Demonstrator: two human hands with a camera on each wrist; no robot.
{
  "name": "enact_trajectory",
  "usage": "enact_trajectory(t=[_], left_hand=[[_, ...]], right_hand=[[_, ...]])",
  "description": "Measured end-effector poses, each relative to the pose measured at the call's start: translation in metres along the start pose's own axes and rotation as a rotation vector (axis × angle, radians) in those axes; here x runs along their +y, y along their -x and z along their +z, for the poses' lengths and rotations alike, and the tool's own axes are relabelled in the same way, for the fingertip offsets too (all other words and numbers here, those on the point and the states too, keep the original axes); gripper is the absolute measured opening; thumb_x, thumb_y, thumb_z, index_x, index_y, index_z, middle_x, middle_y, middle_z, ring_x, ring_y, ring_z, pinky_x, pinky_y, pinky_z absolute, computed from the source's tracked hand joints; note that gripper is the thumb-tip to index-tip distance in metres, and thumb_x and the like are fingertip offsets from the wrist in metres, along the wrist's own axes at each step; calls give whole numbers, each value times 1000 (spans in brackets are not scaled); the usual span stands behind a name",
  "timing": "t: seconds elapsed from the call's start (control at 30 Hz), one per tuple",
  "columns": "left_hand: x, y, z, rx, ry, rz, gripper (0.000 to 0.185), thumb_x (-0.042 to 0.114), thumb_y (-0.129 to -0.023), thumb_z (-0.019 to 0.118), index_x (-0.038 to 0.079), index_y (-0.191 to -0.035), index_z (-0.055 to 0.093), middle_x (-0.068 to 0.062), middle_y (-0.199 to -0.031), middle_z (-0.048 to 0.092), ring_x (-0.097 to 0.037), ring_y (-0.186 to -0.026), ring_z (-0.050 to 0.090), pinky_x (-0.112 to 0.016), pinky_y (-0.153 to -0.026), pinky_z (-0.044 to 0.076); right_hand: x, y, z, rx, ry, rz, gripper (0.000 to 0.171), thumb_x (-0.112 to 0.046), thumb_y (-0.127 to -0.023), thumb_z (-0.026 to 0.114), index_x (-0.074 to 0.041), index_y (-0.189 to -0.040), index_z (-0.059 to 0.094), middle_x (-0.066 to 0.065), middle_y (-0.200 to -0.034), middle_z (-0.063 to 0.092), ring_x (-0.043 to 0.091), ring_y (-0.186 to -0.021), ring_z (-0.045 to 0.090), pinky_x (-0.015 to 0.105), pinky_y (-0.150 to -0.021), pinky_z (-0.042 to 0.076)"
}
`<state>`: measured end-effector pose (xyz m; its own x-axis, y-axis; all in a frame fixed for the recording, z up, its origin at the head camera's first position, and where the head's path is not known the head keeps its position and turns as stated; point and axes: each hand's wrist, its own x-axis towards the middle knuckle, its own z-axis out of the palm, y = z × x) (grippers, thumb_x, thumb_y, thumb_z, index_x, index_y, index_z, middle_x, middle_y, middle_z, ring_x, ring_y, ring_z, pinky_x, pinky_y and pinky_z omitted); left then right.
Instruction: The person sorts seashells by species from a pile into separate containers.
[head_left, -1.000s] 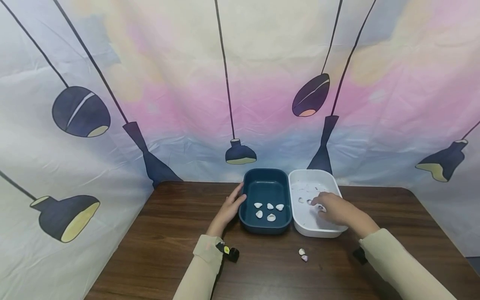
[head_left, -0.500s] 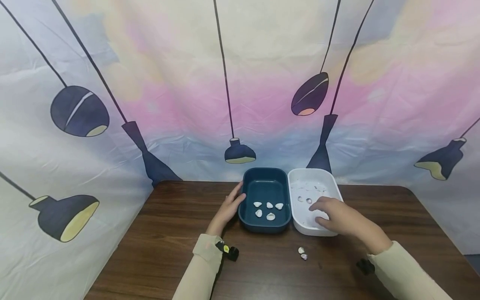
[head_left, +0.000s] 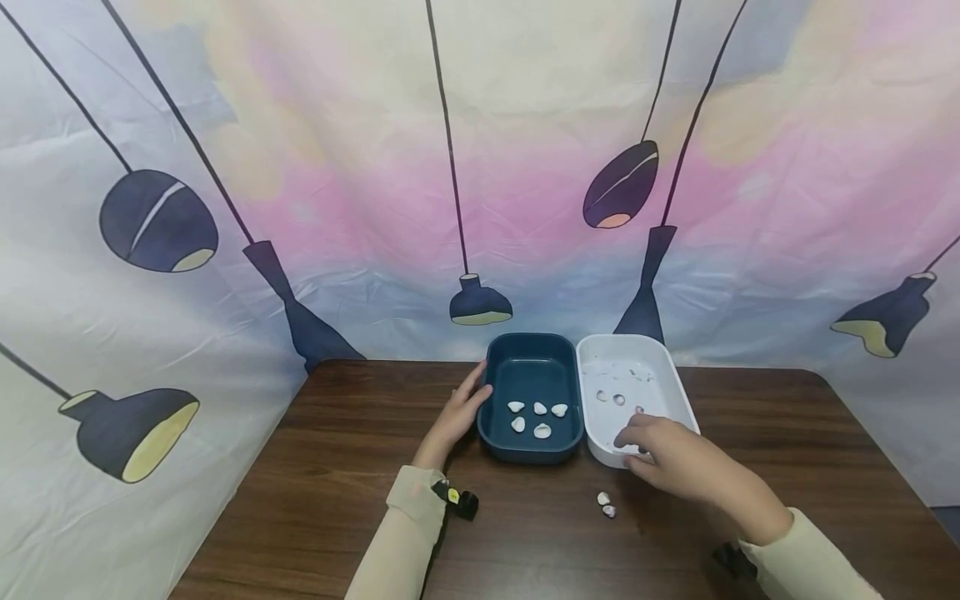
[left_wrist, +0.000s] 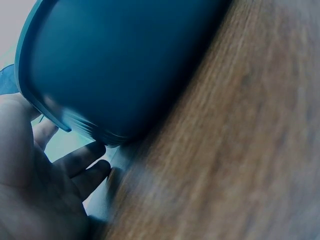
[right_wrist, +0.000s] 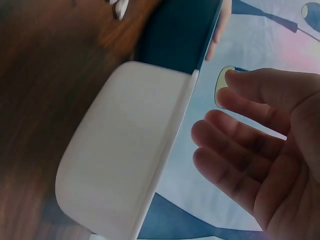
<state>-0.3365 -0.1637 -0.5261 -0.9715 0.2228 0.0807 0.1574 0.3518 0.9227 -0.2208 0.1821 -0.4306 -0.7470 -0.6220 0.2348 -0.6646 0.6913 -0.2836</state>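
- Your right hand (head_left: 675, 458) has come back out of the white tub (head_left: 678, 392) over the last second: it was deep among the shells there, and now it hangs over the tub's near rim, towards the table's front edge.
- Its fingers are loosely spread and relaxed in the right wrist view (right_wrist: 250, 150), and nothing shows between them, so this looks like a withdrawal empty-handed, with whatever it was doing in the tub finished.
- Your left hand (head_left: 457, 417) has not moved: straight fingers (left_wrist: 82, 160) rest against the outer left wall of the blue tub (head_left: 495, 433), steadying it rather than gripping it.
- The count: two tubs, side by side and touching.
- Five white shells (head_left: 537, 418) lie in the blue tub.
- The white tub shows about three small shells (head_left: 618, 400); more may be hidden by your hand or lost against the pale floor.
- Two loose shells (head_left: 605, 505) lie on the wooden table (head_left: 337, 500), just in front of the white tub and near your right hand.
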Motion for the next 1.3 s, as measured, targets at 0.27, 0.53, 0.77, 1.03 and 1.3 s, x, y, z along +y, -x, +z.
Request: enact_trajectory(t=[0.27, 0.53, 0.77, 1.03, 1.3], left_hand=[[23, 12, -4, -18, 9, -6, 55, 32, -106, 46, 20, -157, 29, -9, -161, 27, -35, -146, 27, -59, -118, -5], [43, 22, -6, -28, 0, -13, 54, 26, -106, 45, 14, -156, 29, -12, -160, 27, -37, -146, 27, -59, -118, -4], [43, 22, -6, -30, -2, -15, 54, 27, -106, 44, 14, -157, 29, -13, -161, 27, -37, -146, 27, -59, -118, -4], [43, 21, -7, -44, 1, -17, 55, 27, -107, 44, 13, -157, 27, -13, -161, 25, -37, -146, 26, -60, -117, -6], [42, 21, -8, -57, -10, -6, 55, 26, -107, 43, 13, -157, 26, -13, -162, 23, -37, -146, 26, -61, -117, -5]], right_hand=[[-11, 5, 9, 1, -35, -38, 6, -11, -83, 74, -16, -87, 73, -17, -79, 62, -1, -72, 55, 27, -64, 51], [-17, 6, 20, -111, -116, 2, 6, -13, -87, 71, -18, -85, 73, -23, -75, 60, -4, -67, 51, 26, -63, 51], [-16, 7, 33, -161, -129, 13, 11, -12, -84, 74, -21, -80, 68, -22, -67, 52, -3, -59, 46, 20, -54, 43], [-15, 8, 51, -132, -68, -33, 16, -16, -83, 75, -24, -73, 65, -22, -66, 52, -5, -57, 45, 21, -52, 43], [-15, 9, 60, -141, -58, 34, 21, -19, -81, 77, -24, -74, 59, -21, -62, 46, -3, -53, 41, 20, -48, 38]])
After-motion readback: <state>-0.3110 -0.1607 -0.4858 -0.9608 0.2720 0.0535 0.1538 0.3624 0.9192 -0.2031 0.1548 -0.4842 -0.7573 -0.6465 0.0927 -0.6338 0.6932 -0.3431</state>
